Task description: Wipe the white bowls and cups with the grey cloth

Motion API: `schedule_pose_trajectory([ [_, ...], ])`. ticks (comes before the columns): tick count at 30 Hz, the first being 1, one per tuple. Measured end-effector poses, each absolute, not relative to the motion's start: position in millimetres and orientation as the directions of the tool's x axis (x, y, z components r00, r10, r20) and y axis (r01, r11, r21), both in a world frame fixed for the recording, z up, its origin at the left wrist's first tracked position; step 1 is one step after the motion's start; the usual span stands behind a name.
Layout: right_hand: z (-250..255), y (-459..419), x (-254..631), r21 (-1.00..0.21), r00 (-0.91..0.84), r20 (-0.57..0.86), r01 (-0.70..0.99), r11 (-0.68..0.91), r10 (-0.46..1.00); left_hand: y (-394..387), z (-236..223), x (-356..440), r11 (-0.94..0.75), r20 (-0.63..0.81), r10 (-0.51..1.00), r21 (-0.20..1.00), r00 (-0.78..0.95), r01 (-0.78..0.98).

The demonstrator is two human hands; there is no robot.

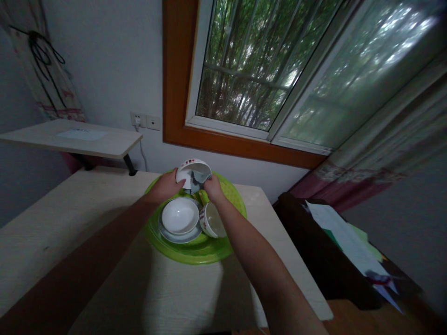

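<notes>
My left hand (169, 184) grips the rim of a white bowl (185, 168) with red marks, tilted on its side above a round green tray (164, 252). A grey cloth (196, 181) hangs partly inside that bowl, and my right hand (212, 186) is closed on it at the bowl's right edge. Below, another white bowl (180, 215) sits upright on a plate (181, 238) in the tray. To its right a patterned bowl (210, 221) leans on its side, partly behind my right forearm. Something thin and yellowish (201, 197) shows under the cloth.
The tray rests on a light wooden table (185, 288). A raised shelf (115, 145) stands at the left, with a sheet of paper on it. Behind are a wall socket (138, 119) and a window (251, 70). Dark furniture (300, 232) holding papers stands beyond the table's right edge.
</notes>
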State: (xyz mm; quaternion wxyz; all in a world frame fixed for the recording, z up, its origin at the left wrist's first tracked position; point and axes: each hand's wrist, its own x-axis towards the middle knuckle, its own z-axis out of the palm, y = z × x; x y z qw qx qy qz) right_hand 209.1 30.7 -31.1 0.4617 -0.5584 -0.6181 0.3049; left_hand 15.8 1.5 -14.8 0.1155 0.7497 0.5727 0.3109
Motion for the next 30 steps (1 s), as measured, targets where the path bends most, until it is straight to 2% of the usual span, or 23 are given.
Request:
schedule_pose_trajectory([
  [2, -32.9, 30.3, 207.7, -0.9, 0.043, 0.211, 0.399, 0.177, 0.977, 3.6, -17.1, 14.7, -0.306, 0.309, 0.941, 0.586, 0.142, 0.751],
  [5, -31.4, 27.2, 207.7, -0.853, 0.033, 0.223, 0.491, 0.178, 0.974, 5.8, -19.2, 12.4, -0.297, 0.284, 0.949, 0.648, 0.139, 0.702],
  [11, -21.4, 20.4, 215.2, -0.646, -0.102, 0.425, 0.662, 0.381, 0.899, -1.7, -12.5, 14.8, -0.407, 0.364, 0.9, 0.512, 0.238, 0.757],
  [16, -15.2, 15.4, 215.5, -0.567, -0.16, 0.452, 0.708, 0.421, 0.877, -9.2, -7.5, 18.0, -0.428, 0.38, 0.885, 0.438, 0.268, 0.791],
  [21, -22.1, 22.5, 215.9, -0.669, -0.084, 0.466, 0.618, 0.413, 0.881, -4.3, -11.8, 15.4, -0.453, 0.448, 0.86, 0.445, 0.246, 0.773],
  [24, -30.6, 30.2, 215.2, -0.798, 0.005, 0.358, 0.521, 0.303, 0.934, -0.7, -13.9, 14.7, -0.444, 0.46, 0.866, 0.524, 0.197, 0.727],
  [26, -35.4, 33.1, 213.6, -0.863, 0.022, 0.262, 0.453, 0.223, 0.965, 0.5, -14.8, 14.6, -0.391, 0.414, 0.897, 0.578, 0.155, 0.717],
  [30, -38.7, 31.7, 210.6, -0.897, -0.007, 0.153, 0.418, 0.142, 0.988, 2.3, -16.5, 12.5, -0.326, 0.314, 0.938, 0.653, 0.147, 0.684],
])
